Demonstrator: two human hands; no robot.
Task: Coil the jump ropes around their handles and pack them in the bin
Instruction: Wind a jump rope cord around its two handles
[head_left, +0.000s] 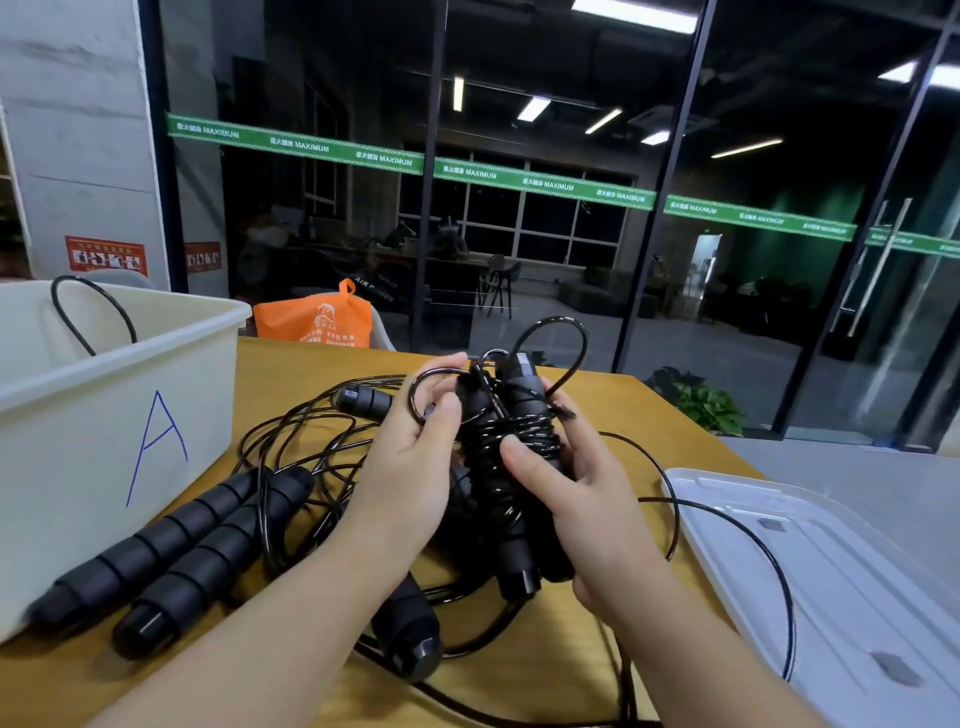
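Both hands (519, 467) grasp one half-wound rope bundle (511, 441); loose ropes (311, 452) beside remain; bin (104, 395) holds some cord.

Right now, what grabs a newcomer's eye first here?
Dead centre, both hands work one jump rope: the right hand grips a pair of handles already wrapped in cord, while the left hand pinches a loose loop at their top. Left of that stands a white bin marked with a blue A, a cord loop poking above its rim. Between them, a tangle of ropes sprawls over the yellow table.
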